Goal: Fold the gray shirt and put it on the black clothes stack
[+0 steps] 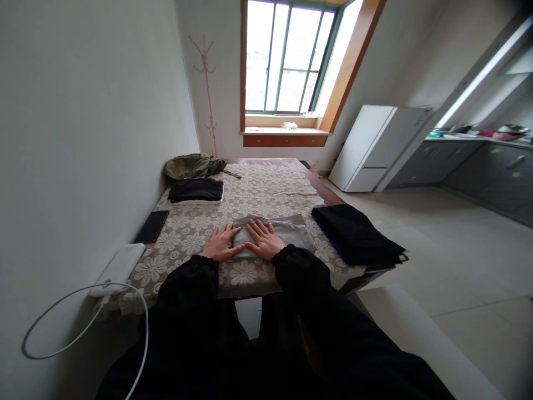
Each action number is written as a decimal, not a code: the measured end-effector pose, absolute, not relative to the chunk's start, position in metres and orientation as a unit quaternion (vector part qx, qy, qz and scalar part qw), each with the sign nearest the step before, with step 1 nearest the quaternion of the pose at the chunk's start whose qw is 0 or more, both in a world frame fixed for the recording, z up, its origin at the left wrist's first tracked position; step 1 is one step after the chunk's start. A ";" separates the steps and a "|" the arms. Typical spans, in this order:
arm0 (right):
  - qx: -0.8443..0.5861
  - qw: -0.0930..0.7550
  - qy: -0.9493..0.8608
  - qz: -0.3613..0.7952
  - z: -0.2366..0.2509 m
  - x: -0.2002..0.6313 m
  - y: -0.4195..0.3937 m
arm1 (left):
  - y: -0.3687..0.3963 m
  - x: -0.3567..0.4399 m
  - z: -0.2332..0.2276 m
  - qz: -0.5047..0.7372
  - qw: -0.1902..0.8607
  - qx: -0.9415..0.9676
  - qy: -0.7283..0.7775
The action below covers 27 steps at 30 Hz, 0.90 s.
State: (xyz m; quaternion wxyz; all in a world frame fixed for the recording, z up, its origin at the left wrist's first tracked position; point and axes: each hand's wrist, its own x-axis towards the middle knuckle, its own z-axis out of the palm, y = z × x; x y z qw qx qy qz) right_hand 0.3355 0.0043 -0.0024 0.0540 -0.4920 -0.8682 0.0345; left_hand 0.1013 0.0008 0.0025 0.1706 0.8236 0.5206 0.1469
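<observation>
Both hands flat on a folded grey cloth (pixel 275 232) lying near the front edge of the worktop (pixel 266 183), roughly midway across its width. Left hand (pixel 220 243) palm down at the cloth's left end, fingers (pixel 222 229) spread and extended, fingertips on the lace cover and the thumb side touching the grey fabric. Right hand (pixel 263 239) palm down squarely on the cloth, fingers splayed and pointing away from the body, just beside the left hand, thumbs close together. Neither hand closed around anything; pressing contact only, nothing gripped. Both forearms in black sleeves (pixel 291 266). Worktop covered by a cream lace cloth with a flower pattern (pixel 183 233). Right of the grey cloth, a stack of folded black fabric (pixel 356 233) overhanging the front right corner, close to but apart from the grey cloth. At the far left, a smaller folded black item (pixel 195 190) on a pale underlayer, with an olive-green bundle (pixel 191 165) behind it against the wall. Along the left edge, a dark flat phone (pixel 152 226), and nearer the viewer a white power bank (pixel 119 268) with a white cable (pixel 83 322) looping down off the worktop. In the background, a window (pixel 291 58), a pink coat stand (pixel 206 89) and a white refrigerator (pixel 378 144).
</observation>
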 end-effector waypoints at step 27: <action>-0.493 0.053 -0.867 0.044 -0.002 0.336 0.005 | 0.007 0.098 -0.002 0.166 0.173 0.817 0.524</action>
